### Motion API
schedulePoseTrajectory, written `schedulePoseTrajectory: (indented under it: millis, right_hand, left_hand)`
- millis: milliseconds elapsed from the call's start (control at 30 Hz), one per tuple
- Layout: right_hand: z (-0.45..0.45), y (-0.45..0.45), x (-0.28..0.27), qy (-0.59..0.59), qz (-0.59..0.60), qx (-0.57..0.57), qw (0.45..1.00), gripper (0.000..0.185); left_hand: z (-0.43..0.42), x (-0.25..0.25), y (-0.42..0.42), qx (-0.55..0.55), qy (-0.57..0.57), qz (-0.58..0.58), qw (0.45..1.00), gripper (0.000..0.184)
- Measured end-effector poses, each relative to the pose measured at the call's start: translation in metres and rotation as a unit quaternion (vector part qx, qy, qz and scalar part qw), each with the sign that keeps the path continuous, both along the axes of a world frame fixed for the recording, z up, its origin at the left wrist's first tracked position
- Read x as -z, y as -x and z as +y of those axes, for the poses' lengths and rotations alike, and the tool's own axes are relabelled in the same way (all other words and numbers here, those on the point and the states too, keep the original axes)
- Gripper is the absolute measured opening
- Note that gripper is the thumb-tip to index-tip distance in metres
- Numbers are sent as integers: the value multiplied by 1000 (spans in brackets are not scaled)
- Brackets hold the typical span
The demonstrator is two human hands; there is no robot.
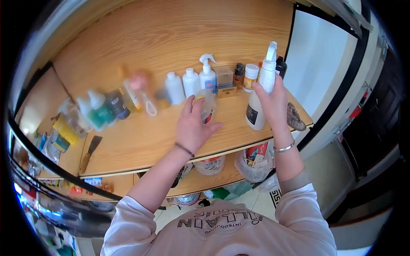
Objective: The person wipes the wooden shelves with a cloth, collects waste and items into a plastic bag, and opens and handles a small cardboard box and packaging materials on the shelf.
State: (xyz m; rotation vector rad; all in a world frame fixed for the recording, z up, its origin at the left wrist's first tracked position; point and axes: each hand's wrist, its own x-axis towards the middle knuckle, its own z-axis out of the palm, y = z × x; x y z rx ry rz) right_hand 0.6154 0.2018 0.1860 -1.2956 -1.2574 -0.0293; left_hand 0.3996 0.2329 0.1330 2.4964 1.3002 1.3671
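In the head view, my right hand (275,98) is wrapped round the neck of a white spray bottle (255,112) with a dark label. The bottle is nearly upright at the right part of the wooden shelf; I cannot tell whether its base rests there. My left hand (192,128) has its fingers apart beside a clear plastic container (208,112), and its fingertips are near a yellow part at the container's top. Whether they touch is unclear. Behind them stand two white bottles (174,88) and another white spray bottle (207,79).
Small boxes (226,90), a white-lidded jar (250,78) and a dark bottle (281,67) line the back right. Blurred green bottles (101,106) stand left, near a scraper (90,153). A brown patterned object (295,117) lies by the right edge. Bags (255,164) fill the lower shelf.
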Motion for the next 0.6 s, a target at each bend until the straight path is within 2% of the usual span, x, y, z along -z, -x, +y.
schedulePoseTrajectory:
  millis: [133, 200, 267, 333, 467, 533, 600]
  right_hand:
    - [1, -12, 15, -23, 29, -29, 999, 62]
    - [1, -16, 24, -27, 61, -67, 996, 65]
    - [-5, -18, 30, -31, 95, -98, 990, 68]
    - [-18, -18, 30, -82, -50, 41, 994, 60]
    - [-42, -3, 40, -154, -118, 23, 981, 49]
    - [-41, 22, 39, -37, -225, -185, 956, 41]
    - [-21, 40, 47, 1, -227, -211, 951, 41]
  left_hand:
    - [8, 9, -11, -35, -32, -5, 999, 49]
    - [7, 11, -11, -7, -30, -11, 999, 39]
    - [6, 12, -9, 2, -35, -14, 999, 39]
    - [6, 14, -3, 17, -40, -17, 999, 39]
    - [7, 9, 15, 83, -14, -42, 996, 41]
    - [5, 9, 27, 106, 6, -58, 993, 39]
    - [9, 9, 40, 120, 10, -39, 992, 42]
